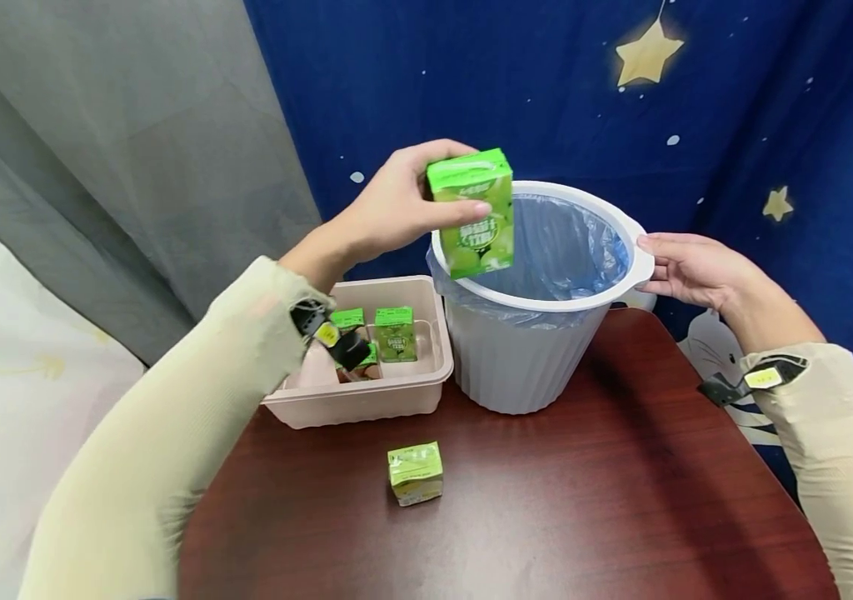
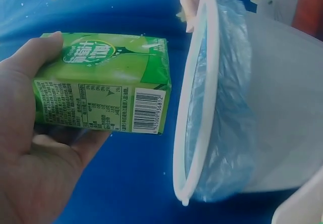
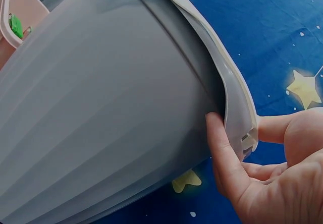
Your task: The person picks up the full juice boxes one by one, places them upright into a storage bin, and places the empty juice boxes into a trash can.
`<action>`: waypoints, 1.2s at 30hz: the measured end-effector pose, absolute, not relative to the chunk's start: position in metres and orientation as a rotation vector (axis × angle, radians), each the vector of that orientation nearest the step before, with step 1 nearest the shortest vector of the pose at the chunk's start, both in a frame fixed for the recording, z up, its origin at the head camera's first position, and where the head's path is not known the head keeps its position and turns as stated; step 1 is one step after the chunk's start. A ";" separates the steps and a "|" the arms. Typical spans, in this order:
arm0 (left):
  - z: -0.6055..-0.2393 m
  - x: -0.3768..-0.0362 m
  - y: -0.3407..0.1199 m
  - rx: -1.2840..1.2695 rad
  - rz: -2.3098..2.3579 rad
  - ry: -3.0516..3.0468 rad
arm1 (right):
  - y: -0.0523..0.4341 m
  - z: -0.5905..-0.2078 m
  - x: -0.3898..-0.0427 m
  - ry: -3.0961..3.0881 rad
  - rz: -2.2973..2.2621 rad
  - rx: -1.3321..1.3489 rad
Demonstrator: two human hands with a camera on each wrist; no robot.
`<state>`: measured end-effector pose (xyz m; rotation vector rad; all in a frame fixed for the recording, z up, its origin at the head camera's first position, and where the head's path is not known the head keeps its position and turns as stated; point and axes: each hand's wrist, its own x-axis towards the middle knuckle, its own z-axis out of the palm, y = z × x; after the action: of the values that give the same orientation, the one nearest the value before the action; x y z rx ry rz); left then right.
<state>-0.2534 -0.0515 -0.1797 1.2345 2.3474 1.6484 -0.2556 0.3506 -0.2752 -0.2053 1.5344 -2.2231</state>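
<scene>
A green juice box [image 1: 475,221] with grapes printed on it is gripped in my left hand [image 1: 404,200], thumb across its front. In the head view the box overlaps the left rim of a white trash can [image 1: 531,358]; the left wrist view shows the box [image 2: 101,82] apart from the rim, facing the opening. A bluish plastic bag [image 1: 561,242] lines the can and folds over its rim. My right hand [image 1: 696,267] pinches the rim's handle on the right side, with the thumb above and fingers [image 3: 227,158] underneath.
Left of the can stands a pink plastic bin [image 1: 366,404] holding several green juice boxes [image 1: 395,333]. One more small green box [image 1: 416,473] sits on the dark red wooden table [image 1: 546,500], in front of the bin. A blue star-patterned curtain [image 1: 411,75] hangs behind.
</scene>
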 end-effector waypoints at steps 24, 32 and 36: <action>-0.200 -0.273 0.012 1.239 1.539 2.369 | 0.354 -0.274 -0.254 1.532 -2.217 -0.211; -0.195 -0.262 0.005 1.288 1.473 2.412 | 0.354 -0.274 -0.255 1.510 -2.218 -0.222; -0.192 -0.253 -0.005 1.316 1.475 2.367 | 0.355 -0.274 -0.254 1.519 -2.223 -0.224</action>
<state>-0.2527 -0.0055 -0.1923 1.3165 2.3674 1.4748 -0.2535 0.3549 -0.2738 -0.2244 1.5193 -2.2226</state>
